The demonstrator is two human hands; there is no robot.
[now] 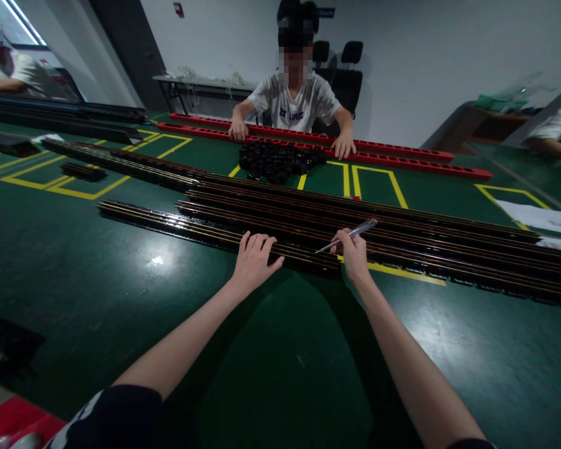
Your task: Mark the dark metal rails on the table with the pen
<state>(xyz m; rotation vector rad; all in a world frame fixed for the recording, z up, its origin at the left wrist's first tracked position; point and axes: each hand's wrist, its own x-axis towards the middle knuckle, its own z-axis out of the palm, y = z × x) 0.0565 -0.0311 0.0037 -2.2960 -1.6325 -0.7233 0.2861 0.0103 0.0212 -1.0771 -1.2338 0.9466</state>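
The left hand [254, 259] lies palm down, fingers spread, pressing on the nearest dark rail [168, 223]. The right hand [354, 252] is closed in a pinch on a clear-handled tool [355, 232], like a slim screwdriver, whose metal tip points left and down onto the same rail, just beside the left fingertips.

That rail is long, narrow and glossy black with thin copper-coloured lines along it. It lies slantwise on the green table [121, 312], partly over a strip of yellow tape [415, 276]. Several more rails [402, 227] of the same kind lie close behind it, side by side.

Beyond them sits a pile of black parts [280, 161]. A co-worker across the table rests 2 hands [343, 148] on 2 long red rails [402, 151]. A white sheet [537, 217] lies far right.
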